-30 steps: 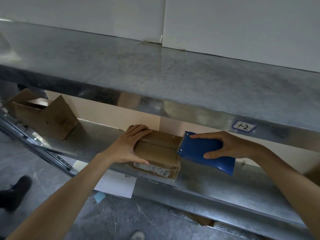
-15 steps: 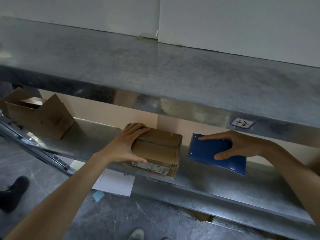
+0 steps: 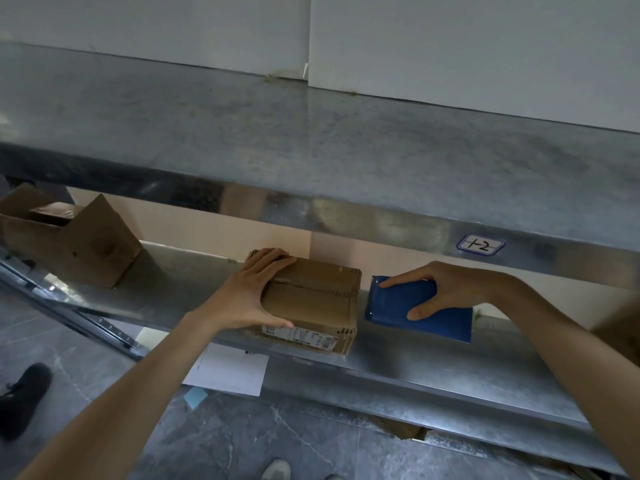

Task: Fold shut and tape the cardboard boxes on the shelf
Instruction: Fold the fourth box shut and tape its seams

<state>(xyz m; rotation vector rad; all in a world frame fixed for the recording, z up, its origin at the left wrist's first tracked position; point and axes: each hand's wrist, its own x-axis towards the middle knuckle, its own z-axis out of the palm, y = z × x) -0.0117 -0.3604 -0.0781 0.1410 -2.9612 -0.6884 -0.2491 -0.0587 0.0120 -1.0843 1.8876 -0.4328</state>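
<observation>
A small closed cardboard box (image 3: 313, 301) with tape across its top and a label on its front sits on the lower metal shelf (image 3: 433, 368). My left hand (image 3: 247, 294) grips the box's left end, fingers over the top and thumb on the front. My right hand (image 3: 446, 284) holds a blue tape dispenser (image 3: 398, 301) just right of the box, a small gap between them. A second cardboard box (image 3: 72, 244) with its flaps standing open sits at the far left of the same shelf.
The upper metal shelf (image 3: 311, 140) overhangs the lower one, with a "1-2" label (image 3: 480, 244) on its front edge. A white sheet (image 3: 230, 370) and a blue scrap lie on the grey floor below. A black shoe (image 3: 22, 398) shows at the left edge.
My right hand has drawn the blue tape dispenser off the box's right end and away to the right. My left hand stays on the box.
</observation>
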